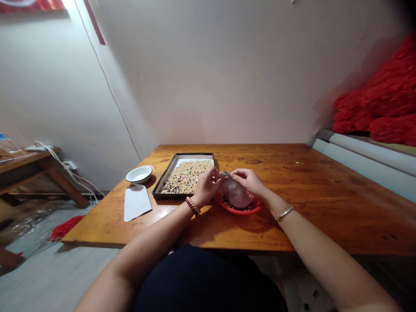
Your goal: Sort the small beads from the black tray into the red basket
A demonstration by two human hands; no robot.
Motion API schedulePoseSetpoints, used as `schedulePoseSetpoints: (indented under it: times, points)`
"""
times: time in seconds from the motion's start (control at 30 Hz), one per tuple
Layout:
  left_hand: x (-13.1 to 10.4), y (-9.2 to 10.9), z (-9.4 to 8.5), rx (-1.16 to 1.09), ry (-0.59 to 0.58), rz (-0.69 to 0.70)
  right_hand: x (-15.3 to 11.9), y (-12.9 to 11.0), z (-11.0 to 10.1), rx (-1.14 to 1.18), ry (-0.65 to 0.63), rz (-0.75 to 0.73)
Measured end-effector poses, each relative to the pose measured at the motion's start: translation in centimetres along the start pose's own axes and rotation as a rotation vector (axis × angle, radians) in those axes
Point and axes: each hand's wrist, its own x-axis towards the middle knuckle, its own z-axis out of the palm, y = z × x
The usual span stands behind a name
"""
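Observation:
A pale, thin piece, cloth or paper, (236,195) hangs over a red bowl (242,212) that holds dark and light beans. The fingers of my left hand (208,184) pinch its upper left edge, and those of my right hand (248,180) pinch its top on the right. To the left of the bowl, partly behind my left hand, lies a shallow dark-edged tray (172,197) with mixed beans (185,177) spread in it.
On the wooden table (308,190), a white enamel bowl (139,174) stands at the left, with a white sheet (137,202) in front of it. Red bundles (386,99) are piled at the far right. A side table (26,169) with cables stands at the left.

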Motion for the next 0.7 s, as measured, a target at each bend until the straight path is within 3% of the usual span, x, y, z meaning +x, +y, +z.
schedulePoseSetpoints:
  times: [0.27, 0.47, 0.7]
  points:
    - [0.05, 0.3, 0.14, -0.148, -0.043, -0.03, 0.13, -0.09, -0.2, 0.032, 0.0, 0.002]
    - [0.1, 0.17, 0.08, -0.135, -0.033, -0.033, 0.19, -0.22, -0.32, 0.083, -0.033, 0.043]
    - [0.12, 0.52, -0.03, -0.087, -0.014, -0.011, -0.25, -0.44, -0.05, -0.014, -0.052, 0.035]
